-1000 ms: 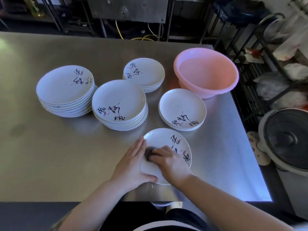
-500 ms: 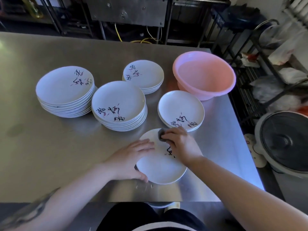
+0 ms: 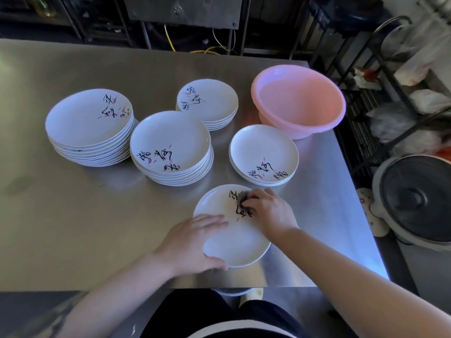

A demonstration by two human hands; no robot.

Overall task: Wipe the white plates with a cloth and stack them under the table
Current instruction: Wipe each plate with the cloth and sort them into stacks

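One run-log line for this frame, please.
phase: wiping | right hand: presses cloth on plate | left hand: steadies plate rim | four stacks waiting | none stacked under table yet

A brushed steel tabletop (image 3: 73, 228) fills most of the view, catching a pale, bluish glare along its right side. Behind its far edge stands dark metal framing with a riveted steel panel (image 3: 183, 8) and loose yellow and white cables (image 3: 170, 42) hanging below it. To the right, a black wire rack (image 3: 361, 93) holds crumpled plastic bags (contents unclear). A grey pot with a dark lid (image 3: 419, 201) sits low beside the table's right edge. The room is dim.
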